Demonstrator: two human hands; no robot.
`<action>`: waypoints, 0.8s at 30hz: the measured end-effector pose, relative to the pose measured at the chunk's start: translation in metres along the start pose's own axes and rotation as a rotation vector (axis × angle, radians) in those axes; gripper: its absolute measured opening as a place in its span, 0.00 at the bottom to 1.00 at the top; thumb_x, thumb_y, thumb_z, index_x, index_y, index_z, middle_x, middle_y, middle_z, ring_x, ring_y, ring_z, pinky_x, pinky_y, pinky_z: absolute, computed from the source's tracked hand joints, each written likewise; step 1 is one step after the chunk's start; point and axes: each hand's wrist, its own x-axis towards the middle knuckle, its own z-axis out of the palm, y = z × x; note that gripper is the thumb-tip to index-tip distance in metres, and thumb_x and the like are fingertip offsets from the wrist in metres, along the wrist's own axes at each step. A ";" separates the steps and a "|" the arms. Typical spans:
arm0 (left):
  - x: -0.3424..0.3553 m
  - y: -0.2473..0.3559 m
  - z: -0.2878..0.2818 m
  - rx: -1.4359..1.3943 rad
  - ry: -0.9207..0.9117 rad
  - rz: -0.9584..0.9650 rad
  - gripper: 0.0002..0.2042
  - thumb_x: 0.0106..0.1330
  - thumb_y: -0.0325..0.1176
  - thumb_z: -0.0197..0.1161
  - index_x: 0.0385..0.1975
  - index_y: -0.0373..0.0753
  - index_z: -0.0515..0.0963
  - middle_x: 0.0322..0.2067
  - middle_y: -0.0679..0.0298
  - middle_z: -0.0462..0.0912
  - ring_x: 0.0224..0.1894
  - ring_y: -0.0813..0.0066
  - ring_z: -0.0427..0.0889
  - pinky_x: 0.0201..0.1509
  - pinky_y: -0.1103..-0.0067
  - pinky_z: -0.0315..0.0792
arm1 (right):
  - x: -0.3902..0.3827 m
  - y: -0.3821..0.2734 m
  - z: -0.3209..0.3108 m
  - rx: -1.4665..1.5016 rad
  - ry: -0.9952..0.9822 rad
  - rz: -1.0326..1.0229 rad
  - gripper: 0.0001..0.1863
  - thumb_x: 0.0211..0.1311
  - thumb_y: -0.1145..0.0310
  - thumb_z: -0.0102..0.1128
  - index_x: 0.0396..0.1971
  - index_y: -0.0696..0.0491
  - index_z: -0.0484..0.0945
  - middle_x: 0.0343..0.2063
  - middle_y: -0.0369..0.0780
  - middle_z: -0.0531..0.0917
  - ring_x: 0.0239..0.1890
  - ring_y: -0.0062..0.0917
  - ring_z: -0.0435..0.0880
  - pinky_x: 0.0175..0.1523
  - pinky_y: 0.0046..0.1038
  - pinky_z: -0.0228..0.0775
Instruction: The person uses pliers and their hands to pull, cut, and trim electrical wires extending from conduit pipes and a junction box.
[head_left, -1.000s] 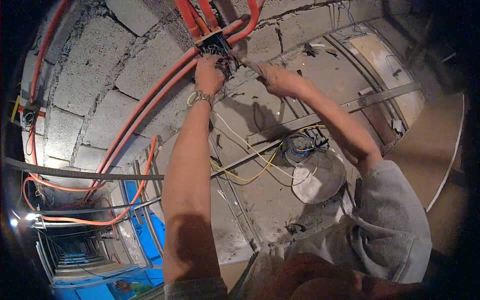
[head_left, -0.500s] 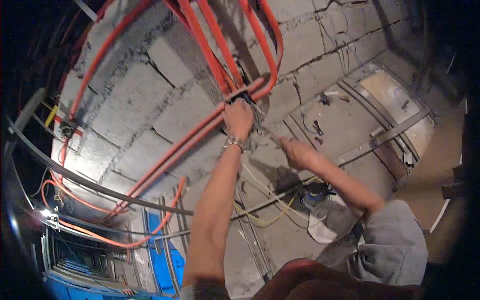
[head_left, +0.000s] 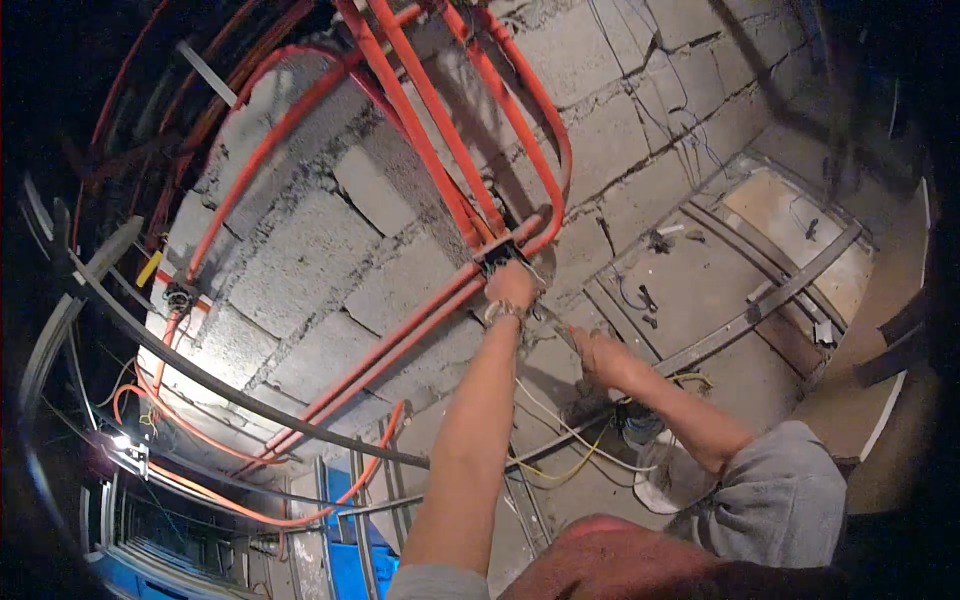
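Roughly mid-job by the look of it: orange conduits [head_left: 440,120] are already run over the grey block wall [head_left: 300,270] and meet at a dark junction box [head_left: 497,256] just above frame centre; wiring at the box looks unfinished, since loose yellow and white wires [head_left: 560,440] hang below it, not tidied. Left hand [head_left: 511,286] is up at the box's lower edge, touching it, fingers curled on something there; exactly what it pinches I cannot tell. Right hand [head_left: 600,352], lower right of centre, has its grip closed around a thin tool [head_left: 556,326], likely a screwdriver or pliers, too blurred to say. Tool's long axis runs diagonally, tip pointing up-left toward the box, handle down-right in the fist. Tip sits near the box, apart from it. Metal floor tracks [head_left: 760,310] lie at right. White bucket [head_left: 668,480] sits below the right forearm.
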 end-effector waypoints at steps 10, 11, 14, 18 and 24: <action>-0.013 -0.002 -0.001 0.044 -0.024 0.009 0.15 0.69 0.38 0.53 0.42 0.38 0.86 0.43 0.46 0.88 0.47 0.47 0.88 0.49 0.53 0.80 | -0.018 -0.031 -0.028 0.066 -0.095 0.091 0.37 0.58 0.75 0.57 0.69 0.60 0.59 0.47 0.67 0.79 0.43 0.60 0.84 0.46 0.51 0.80; -0.016 -0.005 -0.004 0.030 -0.032 -0.016 0.15 0.69 0.38 0.54 0.42 0.38 0.85 0.44 0.46 0.88 0.48 0.48 0.88 0.49 0.53 0.80 | -0.019 -0.035 -0.031 0.094 -0.099 0.097 0.37 0.58 0.75 0.57 0.69 0.60 0.59 0.49 0.68 0.78 0.43 0.61 0.84 0.46 0.52 0.79; -0.026 0.002 -0.005 0.070 0.087 0.115 0.16 0.71 0.40 0.54 0.50 0.38 0.80 0.44 0.49 0.87 0.46 0.46 0.87 0.47 0.52 0.81 | -0.018 -0.013 -0.004 0.130 -0.030 0.166 0.34 0.59 0.74 0.55 0.68 0.61 0.60 0.50 0.68 0.78 0.44 0.61 0.84 0.47 0.53 0.78; -0.035 -0.031 0.001 0.187 0.465 0.207 0.15 0.70 0.39 0.60 0.48 0.36 0.78 0.44 0.48 0.81 0.43 0.47 0.85 0.47 0.57 0.80 | -0.014 0.011 0.011 0.197 0.103 0.058 0.27 0.66 0.71 0.51 0.64 0.62 0.62 0.44 0.66 0.81 0.43 0.62 0.83 0.48 0.56 0.76; -0.022 -0.056 0.001 -0.016 0.263 0.314 0.14 0.69 0.38 0.59 0.43 0.32 0.79 0.45 0.42 0.81 0.47 0.42 0.82 0.52 0.55 0.77 | 0.004 0.029 0.028 0.262 0.120 -0.004 0.24 0.70 0.66 0.54 0.60 0.62 0.64 0.42 0.65 0.81 0.43 0.62 0.82 0.46 0.57 0.74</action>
